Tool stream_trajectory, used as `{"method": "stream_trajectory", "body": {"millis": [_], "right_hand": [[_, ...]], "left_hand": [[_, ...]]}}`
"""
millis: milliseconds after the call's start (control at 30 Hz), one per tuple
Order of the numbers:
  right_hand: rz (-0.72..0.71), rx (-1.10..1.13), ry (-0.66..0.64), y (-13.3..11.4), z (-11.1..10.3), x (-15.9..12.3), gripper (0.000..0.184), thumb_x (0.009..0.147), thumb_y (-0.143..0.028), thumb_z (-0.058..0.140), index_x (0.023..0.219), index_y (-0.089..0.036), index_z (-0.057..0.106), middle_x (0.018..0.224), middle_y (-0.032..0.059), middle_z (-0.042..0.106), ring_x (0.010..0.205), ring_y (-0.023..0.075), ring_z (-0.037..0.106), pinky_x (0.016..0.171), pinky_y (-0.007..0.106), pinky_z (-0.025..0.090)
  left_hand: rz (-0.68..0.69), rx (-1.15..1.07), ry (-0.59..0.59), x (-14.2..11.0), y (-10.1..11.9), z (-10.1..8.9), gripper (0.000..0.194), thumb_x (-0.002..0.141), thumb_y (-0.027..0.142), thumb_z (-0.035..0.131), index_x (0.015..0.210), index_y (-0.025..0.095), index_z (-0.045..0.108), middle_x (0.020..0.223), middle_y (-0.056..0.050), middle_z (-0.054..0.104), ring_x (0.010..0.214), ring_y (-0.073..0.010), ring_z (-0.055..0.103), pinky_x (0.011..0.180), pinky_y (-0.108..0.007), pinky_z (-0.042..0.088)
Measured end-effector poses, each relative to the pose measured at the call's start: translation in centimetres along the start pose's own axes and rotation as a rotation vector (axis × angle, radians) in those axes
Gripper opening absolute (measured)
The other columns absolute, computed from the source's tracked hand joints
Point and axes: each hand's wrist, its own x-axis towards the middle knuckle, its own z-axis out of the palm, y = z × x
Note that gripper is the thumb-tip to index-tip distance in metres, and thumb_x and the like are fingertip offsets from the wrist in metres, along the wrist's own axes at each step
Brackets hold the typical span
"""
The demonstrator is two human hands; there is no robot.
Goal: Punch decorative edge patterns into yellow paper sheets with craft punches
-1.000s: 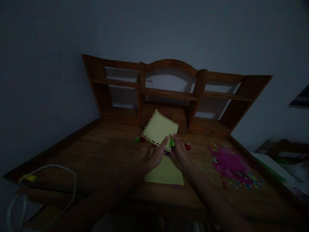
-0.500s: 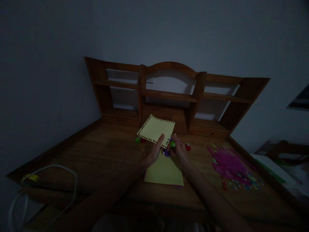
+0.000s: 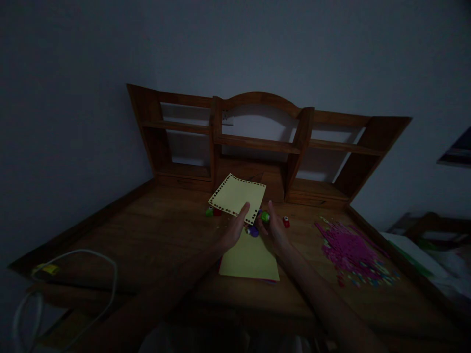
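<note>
My left hand (image 3: 235, 232) grips the near edge of a pale yellow sheet of paper (image 3: 239, 193), its thumb on top. Small punched holes line the sheet's borders. My right hand (image 3: 273, 228) holds a small green craft punch (image 3: 265, 216) in its fingers, close to the sheet's right corner. The right thumb is raised beside the punch. Just below the sheet sits a purple punch (image 3: 253, 231), partly hidden between the hands. Under both hands lies a stack of paper (image 3: 250, 262) with a yellow sheet on top and other colours at its edges.
A red punch (image 3: 286, 222) stands to the right, with another green punch (image 3: 209, 212) and a red one (image 3: 217, 212) at left. Pink paper strips and scraps (image 3: 348, 249) lie on the right. A wooden shelf (image 3: 257, 143) backs the desk; a white cable (image 3: 115, 274) loops at left.
The right thumb has lifted away from the green punch, and the punch has shifted slightly. The left hand and the held sheet stay almost in place.
</note>
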Motion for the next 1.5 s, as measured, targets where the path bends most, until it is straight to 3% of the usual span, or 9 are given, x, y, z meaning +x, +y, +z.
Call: {"method": "stream_trajectory", "body": {"millis": [267, 367, 600, 733, 900, 1000, 1233, 1500], "right_hand": [[-0.055, -0.076, -0.048, -0.2, 0.3, -0.5, 0.056, 0.077, -0.074, 0.06, 0.061, -0.021, 0.055, 0.043, -0.0035, 0.046, 0.035, 0.0085, 0.029, 0.039, 0.027, 0.017], [-0.054, -0.031, -0.054, -0.2, 0.1, -0.4, 0.053, 0.079, -0.071, 0.061, 0.064, -0.02, 0.056, 0.046, -0.0037, 0.047, 0.038, 0.0088, 0.031, 0.04, 0.027, 0.018], [-0.079, 0.091, -0.1, -0.2, -0.6, -0.2, 0.033, 0.07, -0.04, 0.082, 0.065, -0.02, 0.057, 0.055, -0.007, 0.044, 0.046, 0.0078, 0.034, 0.045, 0.025, 0.026], [-0.094, 0.105, -0.042, 0.0, -0.6, 0.0, 0.035, 0.067, -0.036, 0.084, 0.061, -0.02, 0.054, 0.052, -0.0074, 0.042, 0.046, 0.0081, 0.034, 0.045, 0.025, 0.027], [-0.091, 0.117, 0.116, 0.0, -0.7, 0.1, 0.028, 0.065, -0.036, 0.085, 0.075, -0.02, 0.065, 0.061, -0.0038, 0.057, 0.049, 0.0099, 0.042, 0.046, 0.025, 0.032], [-0.135, 0.048, 0.148, 0.2, -1.4, 0.5, 0.027, 0.066, -0.038, 0.084, 0.076, -0.02, 0.067, 0.064, -0.003, 0.06, 0.05, 0.0101, 0.043, 0.045, 0.024, 0.031], [-0.208, -0.046, 0.253, 1.1, -3.1, 1.6, 0.034, 0.065, -0.045, 0.082, 0.084, -0.021, 0.069, 0.078, -0.0004, 0.07, 0.057, 0.013, 0.053, 0.049, 0.025, 0.038], [-0.202, 0.032, 0.254, 0.9, -3.0, 1.6, 0.037, 0.065, -0.045, 0.082, 0.091, -0.022, 0.069, 0.09, 0.0025, 0.073, 0.066, 0.0179, 0.061, 0.054, 0.028, 0.045]], "left_hand": [[-0.005, -0.011, 0.004, 0.3, -0.5, -0.1, 0.046, 0.086, 0.054, 0.062, 0.112, 0.016, 0.069, 0.126, -0.009, 0.067, 0.129, -0.027, 0.052, 0.11, -0.034, 0.039], [-0.009, -0.039, -0.014, 0.5, -0.4, -0.3, 0.049, 0.084, 0.052, 0.067, 0.119, 0.018, 0.066, 0.132, -0.009, 0.063, 0.125, -0.0275, 0.056, 0.108, -0.037, 0.041], [0.007, -0.135, -0.166, 1.3, 0.6, -1.6, 0.058, 0.075, 0.041, 0.079, 0.126, 0.02, 0.061, 0.131, -0.01, 0.064, 0.123, -0.0283, 0.058, 0.107, -0.042, 0.042], [0.0, -0.16, -0.214, 2.0, 0.4, -2.2, 0.065, 0.068, 0.037, 0.084, 0.126, 0.017, 0.061, 0.123, -0.013, 0.068, 0.117, -0.0314, 0.062, 0.101, -0.045, 0.047], [-0.063, -0.083, -0.256, 2.7, -0.4, -2.8, 0.061, 0.067, 0.039, 0.085, 0.118, 0.011, 0.065, 0.123, -0.017, 0.067, 0.107, -0.032, 0.066, 0.094, -0.044, 0.052], [-0.036, -0.025, -0.301, 3.0, -0.8, -3.0, 0.058, 0.066, 0.039, 0.086, 0.115, 0.012, 0.067, 0.124, -0.015, 0.067, 0.109, -0.0306, 0.065, 0.095, -0.043, 0.052], [-0.07, 0.057, -0.218, 3.9, -2.4, -3.4, 0.052, 0.067, 0.051, 0.081, 0.098, 0.01, 0.072, 0.099, -0.013, 0.074, 0.087, -0.0271, 0.07, 0.08, -0.039, 0.055], [-0.028, 0.033, -0.134, 4.1, -2.6, -3.5, 0.037, 0.064, 0.045, 0.083, 0.081, 0.016, 0.067, 0.083, -0.005, 0.072, 0.073, -0.0192, 0.067, 0.071, -0.032, 0.055]]}}
